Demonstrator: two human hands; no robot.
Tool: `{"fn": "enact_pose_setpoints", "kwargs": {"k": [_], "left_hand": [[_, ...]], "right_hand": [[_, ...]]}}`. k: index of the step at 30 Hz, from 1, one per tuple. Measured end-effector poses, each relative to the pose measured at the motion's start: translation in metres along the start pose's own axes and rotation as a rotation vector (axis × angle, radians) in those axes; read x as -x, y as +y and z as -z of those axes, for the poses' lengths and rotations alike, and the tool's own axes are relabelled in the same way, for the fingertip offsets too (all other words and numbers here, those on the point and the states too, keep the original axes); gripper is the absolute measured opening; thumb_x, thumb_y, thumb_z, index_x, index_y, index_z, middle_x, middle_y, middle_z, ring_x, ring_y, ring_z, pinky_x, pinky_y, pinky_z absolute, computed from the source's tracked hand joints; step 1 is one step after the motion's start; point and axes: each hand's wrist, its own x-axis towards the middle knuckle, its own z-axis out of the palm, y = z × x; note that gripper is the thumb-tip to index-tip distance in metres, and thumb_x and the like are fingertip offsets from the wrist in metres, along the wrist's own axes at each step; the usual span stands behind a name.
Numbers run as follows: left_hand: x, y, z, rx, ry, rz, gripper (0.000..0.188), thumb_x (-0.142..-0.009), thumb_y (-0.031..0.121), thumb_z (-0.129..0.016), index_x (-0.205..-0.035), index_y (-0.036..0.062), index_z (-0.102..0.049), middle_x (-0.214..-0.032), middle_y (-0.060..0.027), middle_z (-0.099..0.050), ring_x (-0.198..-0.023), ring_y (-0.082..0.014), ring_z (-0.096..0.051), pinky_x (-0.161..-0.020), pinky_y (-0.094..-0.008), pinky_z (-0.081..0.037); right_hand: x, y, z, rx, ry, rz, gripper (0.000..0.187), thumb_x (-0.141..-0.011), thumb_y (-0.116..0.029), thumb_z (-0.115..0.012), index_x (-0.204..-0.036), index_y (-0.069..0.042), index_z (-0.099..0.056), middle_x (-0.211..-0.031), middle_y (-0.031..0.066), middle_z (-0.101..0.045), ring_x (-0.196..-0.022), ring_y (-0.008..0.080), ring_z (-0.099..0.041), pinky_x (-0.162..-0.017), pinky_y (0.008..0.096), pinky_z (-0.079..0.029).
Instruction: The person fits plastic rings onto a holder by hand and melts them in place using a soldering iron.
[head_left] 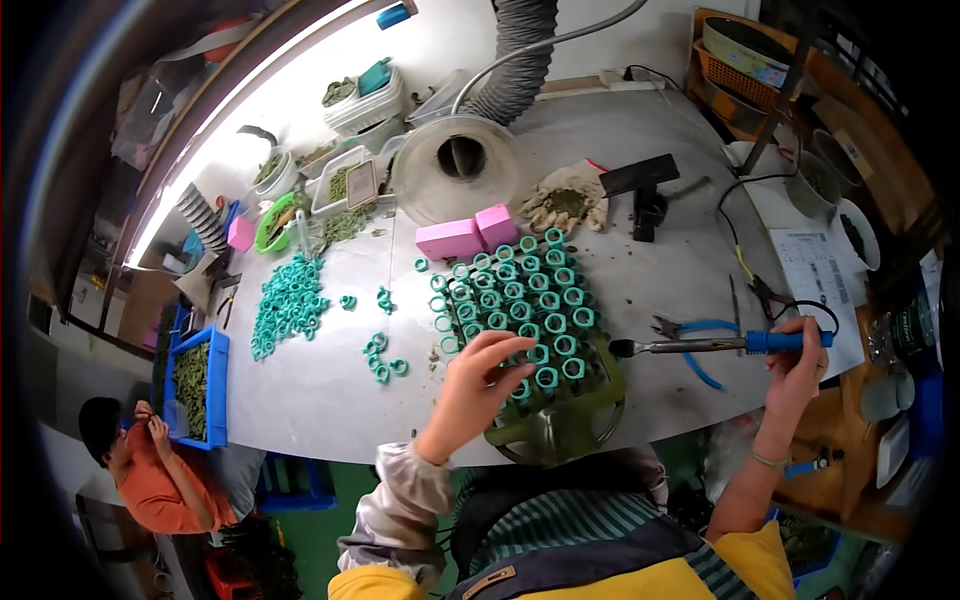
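Thumb and fingers of my left hand [478, 385] are bent around one teal ring [538, 355] near the front of a rack, and appear to pinch it. The rack [585, 405] is olive green with a rounded front, and several rows of similar rings stand upright on it. Off to the right, my right hand [795, 365] grips the blue handle of a soldering iron [700, 346]. Its metal shaft points left, and the dark tip is close to the rack's right edge, apart from the rings.
Loose teal rings [290, 300] lie heaped at left. Pink blocks [450, 240] and a suction hood [420, 185] stand behind the rack. Blue-handled pliers [700, 325] lie beneath the iron. At far left a person [165, 480] in orange sits by a blue tray [218, 390].
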Motion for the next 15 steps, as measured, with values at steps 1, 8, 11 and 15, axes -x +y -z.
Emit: {"fn": "enact_pose_setpoints", "kwargs": {"k": [1,8,11,15], "left_hand": [[-0.006,0.005,-0.013,-0.010,-0.016,-0.035,0.030,-0.086,-0.002,-0.068,-0.116,0.0044,-0.065,-0.115,-0.0057,-0.055,-0.088,-0.0119,-0.058,-0.070,-0.0247,-0.052],[-0.038,0.008,-0.060,-0.178,-0.034,-0.227,0.029,-0.083,-0.001,-0.069,-0.111,0.0048,-0.066,-0.113,-0.0076,-0.061,-0.094,-0.0234,-0.061,-0.080,-0.0336,-0.052],[-0.044,-0.004,-0.075,-0.318,0.036,-0.321,0.029,-0.079,0.002,-0.072,-0.108,0.0057,-0.068,-0.110,-0.0077,-0.064,-0.100,-0.0276,-0.059,-0.087,-0.0369,-0.048],[-0.052,-0.006,-0.083,-0.306,0.039,-0.284,0.028,-0.077,0.003,-0.073,-0.105,0.0061,-0.070,-0.108,-0.0079,-0.067,-0.100,-0.0281,-0.060,-0.088,-0.0366,-0.049]], "right_hand": [[0.001,0.001,-0.001,-0.029,-0.007,-0.021,0.035,-0.095,-0.034,-0.060,-0.078,-0.003,-0.062,-0.069,0.0099,-0.064,-0.045,0.0119,-0.052,-0.043,0.0233,-0.043],[0.007,0.011,-0.007,-0.037,-0.041,-0.049,0.035,-0.095,-0.034,-0.060,-0.078,-0.004,-0.063,-0.070,0.0078,-0.066,-0.047,0.0113,-0.057,-0.045,0.0226,-0.046],[0.010,0.018,-0.012,-0.113,-0.069,-0.074,0.033,-0.097,-0.031,-0.058,-0.080,-0.003,-0.064,-0.073,0.0098,-0.068,-0.048,0.0119,-0.057,-0.046,0.0234,-0.047],[0.013,0.027,-0.017,-0.160,-0.077,-0.108,0.034,-0.097,-0.030,-0.057,-0.083,-0.001,-0.065,-0.074,0.0111,-0.068,-0.049,0.0124,-0.059,-0.046,0.0243,-0.048]]}}
